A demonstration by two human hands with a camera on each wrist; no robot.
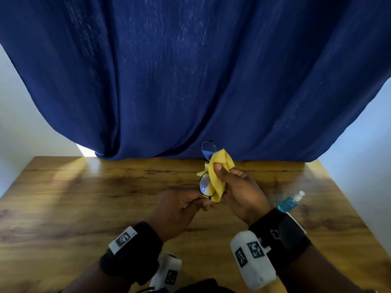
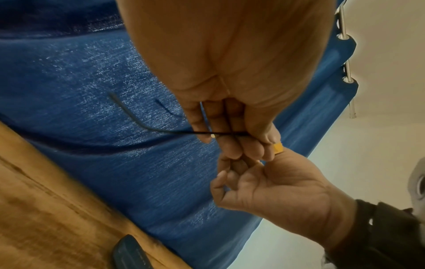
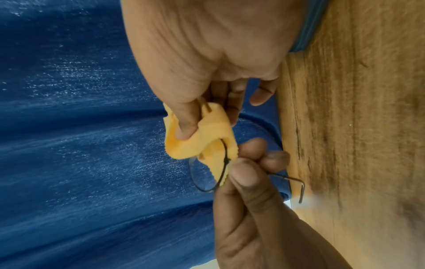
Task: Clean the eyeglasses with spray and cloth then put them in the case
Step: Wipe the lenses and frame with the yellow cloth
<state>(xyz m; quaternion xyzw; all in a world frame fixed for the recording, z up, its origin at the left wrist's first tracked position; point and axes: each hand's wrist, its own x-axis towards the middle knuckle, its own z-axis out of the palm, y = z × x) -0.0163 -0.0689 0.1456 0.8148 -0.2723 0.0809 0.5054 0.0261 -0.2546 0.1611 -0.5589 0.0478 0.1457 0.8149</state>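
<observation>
Black thin-rimmed eyeglasses [image 1: 203, 185] are held upright above the wooden table [image 1: 105, 197], one lens [image 1: 208, 148] sticking up. My left hand [image 1: 206, 203] pinches the frame by its lower hinge; in the left wrist view a temple arm [image 2: 138, 121] juts out from the fingers [image 2: 232, 145]. My right hand [image 1: 220, 170] grips a yellow cloth [image 1: 220, 161] folded over the frame between the lenses, thumb [image 3: 186, 127] pressed into the cloth [image 3: 214, 134]. A spray bottle [image 1: 289, 202] with blue liquid lies on the table behind my right wrist.
A dark blue curtain [image 1: 190, 81] hangs along the table's far edge, close behind the glasses. A dark blue-grey flat object [image 2: 130, 254], perhaps the case, lies on the table near the curtain. Pale walls stand at both sides.
</observation>
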